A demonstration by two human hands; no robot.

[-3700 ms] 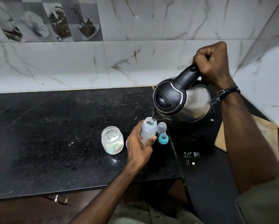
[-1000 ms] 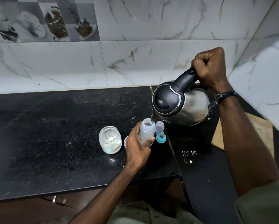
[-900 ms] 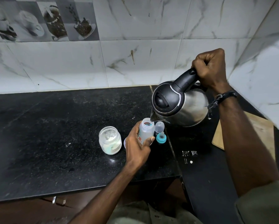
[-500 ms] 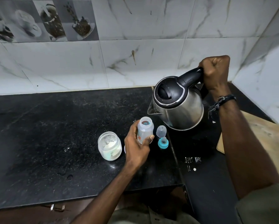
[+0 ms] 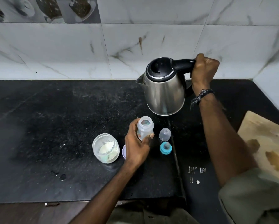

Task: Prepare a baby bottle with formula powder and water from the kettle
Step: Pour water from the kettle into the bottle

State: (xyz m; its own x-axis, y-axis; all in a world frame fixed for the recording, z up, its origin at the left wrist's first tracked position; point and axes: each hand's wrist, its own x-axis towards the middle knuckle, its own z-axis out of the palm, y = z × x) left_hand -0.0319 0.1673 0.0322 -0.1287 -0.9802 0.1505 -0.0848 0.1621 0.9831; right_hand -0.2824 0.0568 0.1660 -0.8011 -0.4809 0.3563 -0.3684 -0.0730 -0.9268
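1. The left hand (image 5: pixel 138 147) is gripping the baby bottle (image 5: pixel 145 128), fingers and thumb curled round its body; the bottle is standing upright on the black counter (image 5: pixel 55 118), long axis vertical, open mouth pointing up.
2. The right hand (image 5: pixel 203 70) is clenching the black handle of the steel kettle (image 5: pixel 164 88), holding it upright beyond the bottle and well apart from it; the spout is pointing left and the handle right.
3. A clear cap (image 5: pixel 165 134) and a teal nipple ring (image 5: pixel 165 147) are sitting just right of the bottle, the cap farther back.
4. An open glass jar (image 5: pixel 106 148) with white powder inside is standing just left of the left hand.
5. A wooden board (image 5: pixel 268 139) is lying at the right edge.
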